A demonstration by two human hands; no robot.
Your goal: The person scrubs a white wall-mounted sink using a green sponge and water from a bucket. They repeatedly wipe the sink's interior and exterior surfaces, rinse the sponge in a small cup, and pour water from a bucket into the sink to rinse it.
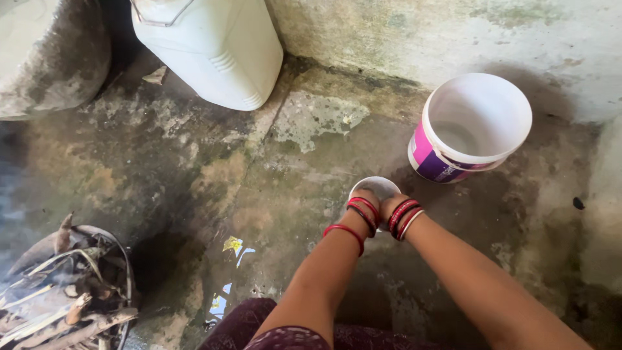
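Both my hands meet at a small white bowl [378,186] held low over the wet concrete floor. My left hand [366,198] and my right hand [393,203] are bent down at the wrists, so the fingers are hidden behind the wrists and the bowl. Red bangles circle both wrists. The bowl's rim shows just beyond my knuckles. A white bucket with a pink and purple label [472,128] stands upright to the far right of the bowl, with a little water at its bottom.
A large white plastic jerrycan [214,48] stands at the back by the stained wall. A grey rounded vessel [45,55] fills the far left corner. A dark basin of dry sticks and husks [65,291] sits near left. A puddle [227,285] lies near my knees.
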